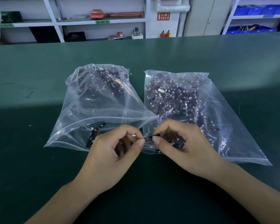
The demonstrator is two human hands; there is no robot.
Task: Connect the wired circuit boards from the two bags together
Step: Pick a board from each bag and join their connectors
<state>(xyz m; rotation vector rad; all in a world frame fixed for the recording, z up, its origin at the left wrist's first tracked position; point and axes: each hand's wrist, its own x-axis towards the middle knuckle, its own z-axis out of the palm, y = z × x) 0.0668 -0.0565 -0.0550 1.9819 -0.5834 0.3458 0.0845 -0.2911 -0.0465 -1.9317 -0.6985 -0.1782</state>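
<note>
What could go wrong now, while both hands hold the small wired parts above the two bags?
The white connector in the left hand is tiny, so it may slip or mate crookedly. The thin wires that the right hand pinches could strain if pulled. Dropped parts could vanish among the loose boards in the right bag.

Green table (39, 159) lies beneath the hands. Far beyond them: white shelving (102, 21), red wall sign (163, 16), two fire extinguishers (165, 34), blue bins (263, 10) beyond right.
</note>
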